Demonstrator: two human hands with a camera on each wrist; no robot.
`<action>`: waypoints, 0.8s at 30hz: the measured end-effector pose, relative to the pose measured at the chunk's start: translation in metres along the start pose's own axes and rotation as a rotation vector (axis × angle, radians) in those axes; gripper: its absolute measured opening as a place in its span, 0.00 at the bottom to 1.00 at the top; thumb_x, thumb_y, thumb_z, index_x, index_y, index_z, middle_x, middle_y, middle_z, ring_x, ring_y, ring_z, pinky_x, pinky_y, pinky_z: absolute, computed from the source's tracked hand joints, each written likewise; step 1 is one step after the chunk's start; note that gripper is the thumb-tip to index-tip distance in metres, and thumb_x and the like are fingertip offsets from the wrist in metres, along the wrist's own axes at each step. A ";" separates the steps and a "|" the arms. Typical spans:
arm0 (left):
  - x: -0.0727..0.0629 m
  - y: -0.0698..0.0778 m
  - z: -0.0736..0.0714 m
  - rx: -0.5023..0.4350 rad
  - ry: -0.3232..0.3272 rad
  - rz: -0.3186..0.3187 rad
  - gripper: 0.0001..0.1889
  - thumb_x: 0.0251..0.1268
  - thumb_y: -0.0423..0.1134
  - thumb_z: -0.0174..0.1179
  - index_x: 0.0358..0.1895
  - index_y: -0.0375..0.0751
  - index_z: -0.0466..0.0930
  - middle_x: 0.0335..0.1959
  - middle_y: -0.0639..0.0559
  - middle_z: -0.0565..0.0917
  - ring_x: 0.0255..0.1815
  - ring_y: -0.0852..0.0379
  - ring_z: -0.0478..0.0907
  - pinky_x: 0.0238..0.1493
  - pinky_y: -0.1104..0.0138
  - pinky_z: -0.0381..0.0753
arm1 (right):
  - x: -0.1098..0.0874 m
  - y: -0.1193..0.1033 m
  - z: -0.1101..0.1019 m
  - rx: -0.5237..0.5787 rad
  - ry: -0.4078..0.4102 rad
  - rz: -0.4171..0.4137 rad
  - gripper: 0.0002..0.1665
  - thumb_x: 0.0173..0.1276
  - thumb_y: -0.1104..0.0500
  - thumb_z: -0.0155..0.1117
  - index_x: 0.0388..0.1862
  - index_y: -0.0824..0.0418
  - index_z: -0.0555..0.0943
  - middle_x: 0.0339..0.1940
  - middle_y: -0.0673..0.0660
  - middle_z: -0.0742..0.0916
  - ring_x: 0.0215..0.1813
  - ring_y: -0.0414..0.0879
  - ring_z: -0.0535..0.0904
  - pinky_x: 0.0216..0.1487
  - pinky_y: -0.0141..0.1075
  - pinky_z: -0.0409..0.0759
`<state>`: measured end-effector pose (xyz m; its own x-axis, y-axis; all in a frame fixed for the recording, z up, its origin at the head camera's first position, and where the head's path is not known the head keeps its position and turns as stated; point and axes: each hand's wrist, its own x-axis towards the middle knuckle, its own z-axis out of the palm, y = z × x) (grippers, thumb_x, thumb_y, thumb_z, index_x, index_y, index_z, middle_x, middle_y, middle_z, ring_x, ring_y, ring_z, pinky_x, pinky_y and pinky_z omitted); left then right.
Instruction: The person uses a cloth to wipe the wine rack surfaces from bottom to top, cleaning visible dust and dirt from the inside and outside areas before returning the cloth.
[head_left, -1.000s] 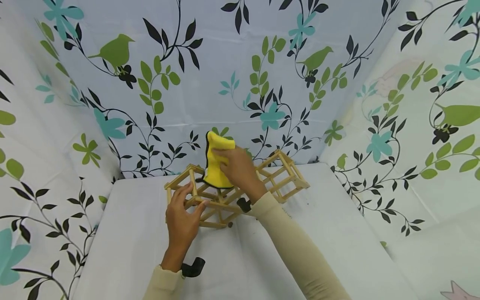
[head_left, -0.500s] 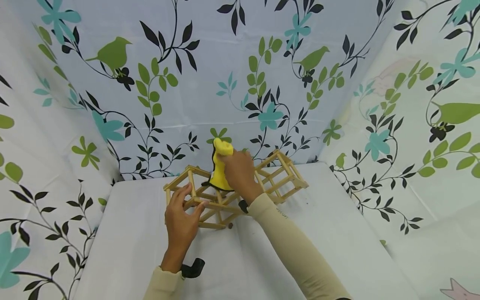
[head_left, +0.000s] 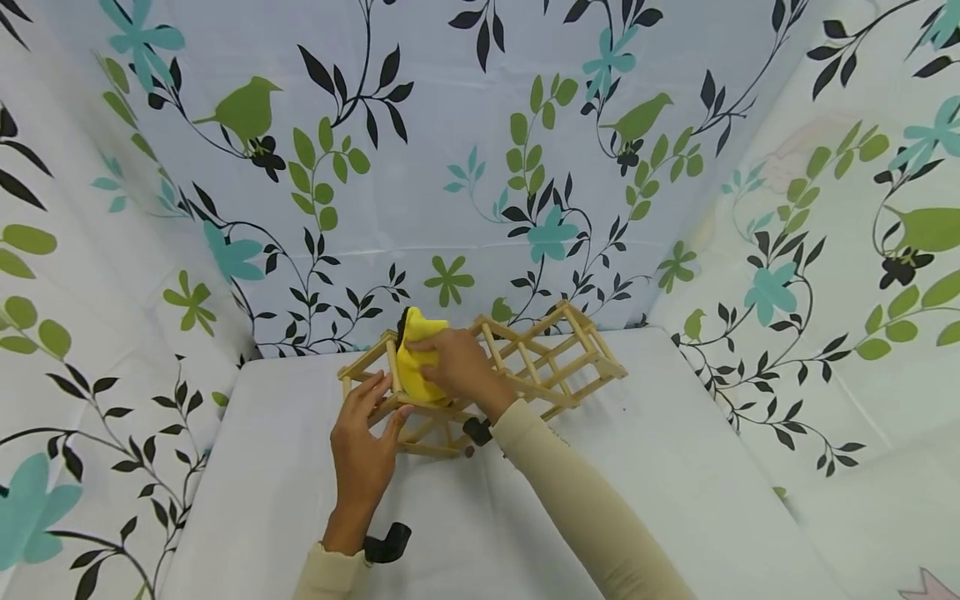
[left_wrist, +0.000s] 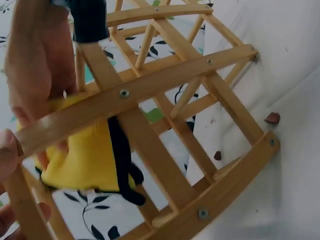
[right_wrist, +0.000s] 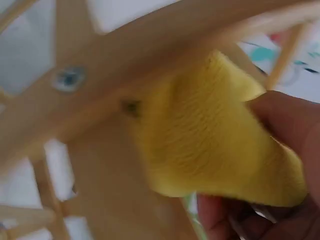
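A wooden rack (head_left: pixel 540 367) of slats and dowels, joined by screws, lies across the back of the table. My left hand (head_left: pixel 365 442) grips its left end, thumb and fingers around a corner bar. With my right hand (head_left: pixel 461 367) I hold a yellow cloth (head_left: pixel 422 358) with dark edging against the left section. In the left wrist view the cloth (left_wrist: pixel 82 160) hangs inside the frame, behind a slat. The right wrist view has the fuzzy cloth (right_wrist: pixel 215 135) pinched between thumb and fingers, right at a wooden bar (right_wrist: pixel 150 60).
The white-covered table (head_left: pixel 600 483) extends in front of the rack. Small brown bits (left_wrist: pixel 272 118) lie beside the rack. A patterned curtain (head_left: pixel 420 183) stands close behind and continues along both sides.
My right hand has moved left and down with the cloth, from the rack's middle to its left section. My left hand keeps its grip on the rack's left end.
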<state>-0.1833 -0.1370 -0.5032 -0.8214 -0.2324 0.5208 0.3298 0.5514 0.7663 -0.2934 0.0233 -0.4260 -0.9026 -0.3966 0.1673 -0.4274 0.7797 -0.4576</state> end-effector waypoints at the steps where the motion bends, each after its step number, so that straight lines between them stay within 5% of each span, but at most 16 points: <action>1: -0.001 -0.003 -0.003 0.013 0.013 -0.001 0.30 0.64 0.40 0.76 0.70 0.41 0.82 0.71 0.43 0.81 0.68 0.41 0.81 0.67 0.68 0.81 | -0.001 -0.001 -0.002 -0.013 -0.017 0.011 0.28 0.71 0.57 0.75 0.68 0.39 0.84 0.66 0.51 0.89 0.41 0.45 0.83 0.36 0.29 0.81; 4: -0.008 -0.015 -0.013 0.068 0.070 -0.048 0.30 0.64 0.42 0.78 0.69 0.42 0.83 0.71 0.41 0.81 0.67 0.38 0.76 0.66 0.49 0.78 | -0.002 -0.008 -0.014 0.030 0.103 -0.005 0.28 0.70 0.58 0.76 0.67 0.41 0.85 0.64 0.53 0.90 0.43 0.45 0.85 0.39 0.30 0.85; 7: -0.016 -0.026 -0.022 0.063 0.092 -0.149 0.31 0.66 0.43 0.77 0.71 0.42 0.80 0.71 0.39 0.81 0.64 0.36 0.77 0.62 0.45 0.75 | 0.001 -0.021 -0.027 0.168 0.295 -0.134 0.28 0.70 0.60 0.77 0.67 0.46 0.85 0.65 0.57 0.89 0.54 0.50 0.89 0.50 0.35 0.90; 11: -0.024 -0.038 -0.024 -0.043 0.064 -0.285 0.31 0.71 0.45 0.73 0.74 0.45 0.77 0.69 0.41 0.82 0.58 0.45 0.85 0.61 0.66 0.83 | 0.011 -0.042 -0.027 0.365 0.377 -0.304 0.30 0.69 0.62 0.77 0.69 0.49 0.84 0.67 0.59 0.87 0.66 0.53 0.86 0.59 0.36 0.88; 15: -0.027 -0.046 -0.019 -0.186 0.083 -0.359 0.29 0.72 0.46 0.71 0.74 0.47 0.77 0.57 0.40 0.90 0.45 0.59 0.87 0.43 0.84 0.82 | 0.023 -0.059 -0.009 0.367 0.295 -0.364 0.31 0.71 0.62 0.75 0.72 0.48 0.82 0.71 0.59 0.85 0.70 0.53 0.83 0.62 0.34 0.86; 19: -0.030 -0.049 -0.015 -0.239 0.121 -0.390 0.29 0.72 0.44 0.72 0.73 0.46 0.78 0.41 0.38 0.92 0.35 0.67 0.83 0.37 0.82 0.80 | 0.029 -0.065 0.012 0.134 0.115 -0.362 0.32 0.74 0.63 0.72 0.75 0.44 0.79 0.74 0.56 0.83 0.71 0.51 0.82 0.65 0.35 0.85; 24: -0.031 -0.050 -0.013 -0.268 0.150 -0.418 0.26 0.70 0.43 0.72 0.67 0.40 0.78 0.40 0.38 0.91 0.34 0.68 0.83 0.35 0.81 0.80 | 0.029 -0.072 0.022 -0.180 -0.144 -0.327 0.30 0.72 0.63 0.73 0.68 0.39 0.84 0.65 0.45 0.89 0.58 0.45 0.82 0.55 0.33 0.81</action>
<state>-0.1685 -0.1676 -0.5524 -0.8394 -0.5119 0.1826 0.1114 0.1666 0.9797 -0.2875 -0.0553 -0.4073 -0.7062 -0.6922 0.1489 -0.7050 0.6681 -0.2379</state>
